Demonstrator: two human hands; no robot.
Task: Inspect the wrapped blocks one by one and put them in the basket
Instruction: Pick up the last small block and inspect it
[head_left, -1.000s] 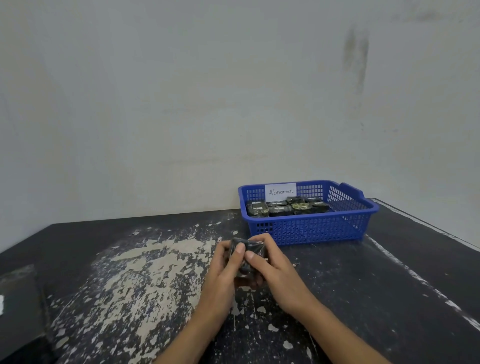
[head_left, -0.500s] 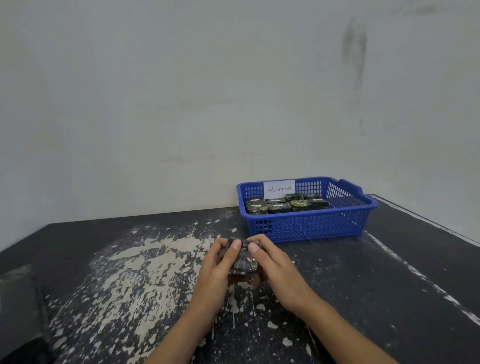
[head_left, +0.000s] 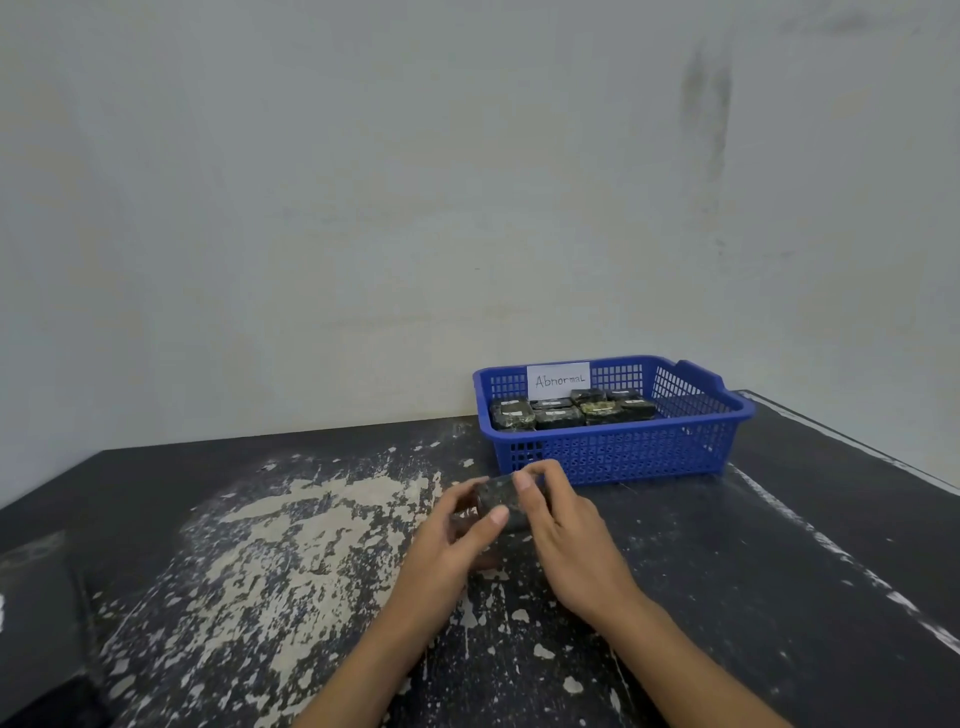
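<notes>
Where the desk (head_left: 779, 582) runs out at far left, a dark flat object (head_left: 31, 629) sits on its edge; can't tell what it is. Next along is a big worn patch (head_left: 291, 545) where the black paint has flaked to pale.

The left hand (head_left: 441, 551) comes in from bottom centre. Its grip is curled on the left side of one wrapped block (head_left: 493, 496), with the thumb across the near face. The block is dark with a shiny wrap. It is held between both hands, low over the desk, just in front of the basket's near left corner and not in it. The right hand (head_left: 571, 545) has its grip on the block's right side, thumb on top, fingers round the back.

The blue mesh basket (head_left: 623, 457) stands on the desk behind the hands, close to the wall (head_left: 363, 208). A white label (head_left: 558, 381) on its back wall reads "Abnormal". The stored blocks (head_left: 561, 415) lie side by side inside, toward the left and back.
</notes>
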